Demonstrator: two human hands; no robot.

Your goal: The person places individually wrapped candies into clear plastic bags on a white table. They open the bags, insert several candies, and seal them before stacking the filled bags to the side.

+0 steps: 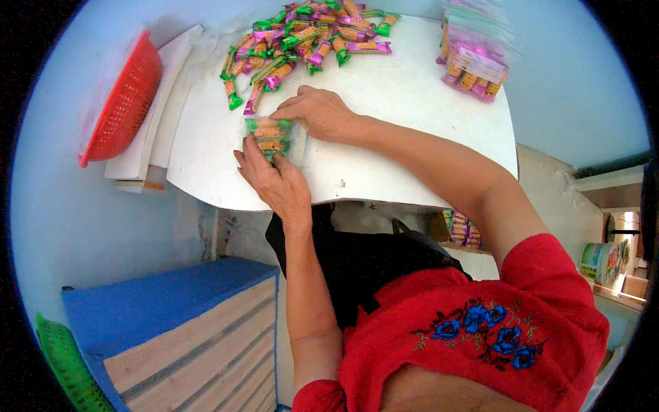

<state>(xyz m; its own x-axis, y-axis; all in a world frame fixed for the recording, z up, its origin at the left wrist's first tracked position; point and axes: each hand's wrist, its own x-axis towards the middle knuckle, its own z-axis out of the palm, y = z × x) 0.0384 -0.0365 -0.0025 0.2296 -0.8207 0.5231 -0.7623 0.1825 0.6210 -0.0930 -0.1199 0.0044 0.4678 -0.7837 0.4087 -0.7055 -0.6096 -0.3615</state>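
Observation:
A clear plastic bag [297, 147] lies on the white table, with several green-ended wrapped snack bars [269, 135] side by side in it. The fingers of my left hand [275, 177] are spread over the bag's left and lower part. My right hand [322, 114] touches the upper edge of the bag near its right side, thumb and fingers close together; whether they pinch the plastic is unclear. Just beyond the bag is a loose heap of small wrapped bars [288, 46] with green or purple ends, some close to my hands.
Filled clear bags of purple-ended bars [473, 72] stand at the table's [412, 175] back right. A red plastic basket [126, 103] leans by the wall at left, beside white boards [170, 98]. Below left is a blue-covered rack [175, 298]; more bars [463, 229] lie under the table.

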